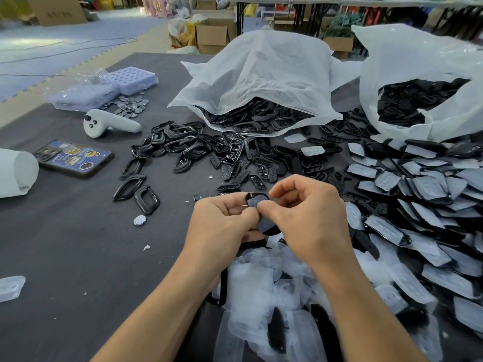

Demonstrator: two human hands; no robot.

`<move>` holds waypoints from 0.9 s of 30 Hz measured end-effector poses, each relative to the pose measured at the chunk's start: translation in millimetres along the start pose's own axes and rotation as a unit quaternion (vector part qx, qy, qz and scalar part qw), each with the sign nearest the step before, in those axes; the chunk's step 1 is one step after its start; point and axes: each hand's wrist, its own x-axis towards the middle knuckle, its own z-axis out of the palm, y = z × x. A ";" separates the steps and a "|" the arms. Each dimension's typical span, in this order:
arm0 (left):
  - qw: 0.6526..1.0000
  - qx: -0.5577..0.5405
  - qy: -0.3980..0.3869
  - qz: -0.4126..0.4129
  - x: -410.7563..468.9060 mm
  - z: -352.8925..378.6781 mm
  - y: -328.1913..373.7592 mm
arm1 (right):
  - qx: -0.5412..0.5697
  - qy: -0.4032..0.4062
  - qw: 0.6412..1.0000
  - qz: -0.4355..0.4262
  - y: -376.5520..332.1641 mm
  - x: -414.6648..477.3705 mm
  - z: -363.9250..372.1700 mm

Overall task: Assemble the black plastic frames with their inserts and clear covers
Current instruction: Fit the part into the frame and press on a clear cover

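Both hands meet over the table's middle on one black frame piece (257, 201) with a greyish cover on it. My left hand (222, 220) holds its left side with curled fingers. My right hand (300, 212) pinches the cover with thumb and forefinger from the right. Most of the piece is hidden by my fingers. Loose black frames (183, 142) lie scattered behind, black inserts (261, 171) just beyond my hands, and clear covers (261, 283) are heaped below my wrists.
Covered assembled pieces (418, 205) are piled at right. Two white bags (261, 82) (418, 82) of black parts stand at the back. A phone (75, 158), white controller (109, 124), coin cells (130, 104), blister trays (130, 79) and two loose frames (136, 192) lie at left.
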 end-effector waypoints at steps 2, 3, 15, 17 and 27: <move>1.000 -0.017 0.012 -0.008 0.4 1.1 1.2 | 0.012 -0.016 1.000 0.008 1.1 0.0 0.1; 0.999 -0.027 0.019 -0.013 1.2 1.3 1.1 | 0.020 -0.024 0.999 0.008 1.6 -0.2 0.6; 0.997 0.026 0.070 -0.004 4.5 -5.5 2.9 | 0.044 -0.069 0.997 0.006 4.2 -0.7 1.9; 0.997 0.020 0.073 -0.011 5.2 -5.3 2.7 | 0.051 -0.074 0.996 0.007 4.1 -0.7 1.7; 0.998 -0.043 0.042 -0.006 4.7 -8.0 8.2 | 0.117 -0.115 0.986 0.015 1.9 1.4 1.7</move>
